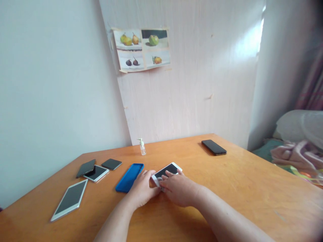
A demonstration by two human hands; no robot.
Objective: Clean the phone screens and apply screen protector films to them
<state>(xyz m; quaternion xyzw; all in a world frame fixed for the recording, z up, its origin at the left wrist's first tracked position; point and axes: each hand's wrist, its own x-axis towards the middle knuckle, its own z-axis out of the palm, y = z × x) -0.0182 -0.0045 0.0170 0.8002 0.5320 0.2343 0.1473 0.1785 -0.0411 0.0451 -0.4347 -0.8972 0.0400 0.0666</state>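
A white smartphone (165,170) with a dark screen lies tilted on the table in front of me. My left hand (143,189) steadies its near left end, with thumb and forefinger at the edges. Across the screen lies my right hand (178,188), fingers bent over the phone. What looks like a small white cloth (160,184) shows under its fingertips, mostly hidden. Just left of my left hand is an open blue phone case (129,178), touching or nearly touching the fingers.
On the wooden table (227,195), a white tablet (70,199), another white device (97,173) and two dark ones (86,168) (111,164) lie left. A small pump bottle (142,148) stands near the back wall. A black phone (214,147) rests at the far right.
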